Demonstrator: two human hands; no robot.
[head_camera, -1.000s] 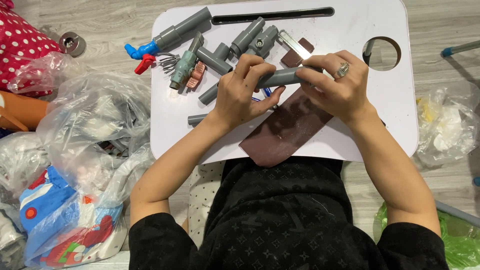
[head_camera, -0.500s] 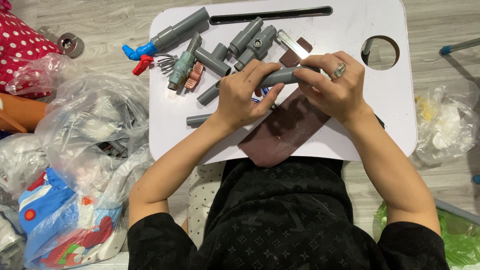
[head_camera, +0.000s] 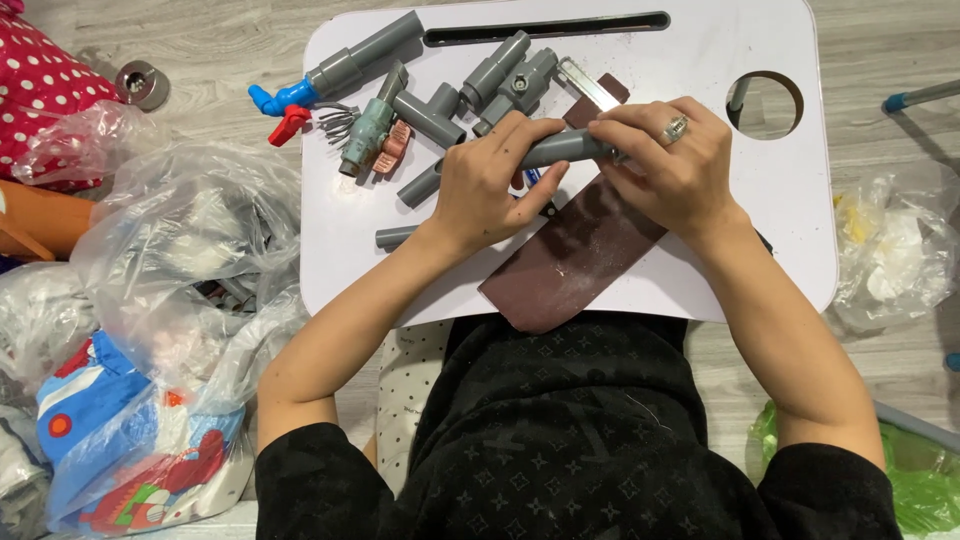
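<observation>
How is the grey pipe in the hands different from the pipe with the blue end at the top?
The held pipe is plain grey, gripped by the left hand and right hand above the brown strip. The blue-ended pipe lies untouched on the white tray, has a blue fitting, and steps from wider to narrower. Both are grey plastic tubes.

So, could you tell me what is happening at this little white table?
A person holds a short grey pipe in both hands above a brown strip lying on the white table. The left hand grips its middle; the right hand works at its end. More grey pipe fittings and a blue and red valve lie further back. Plastic bags sit beside the table.
</observation>
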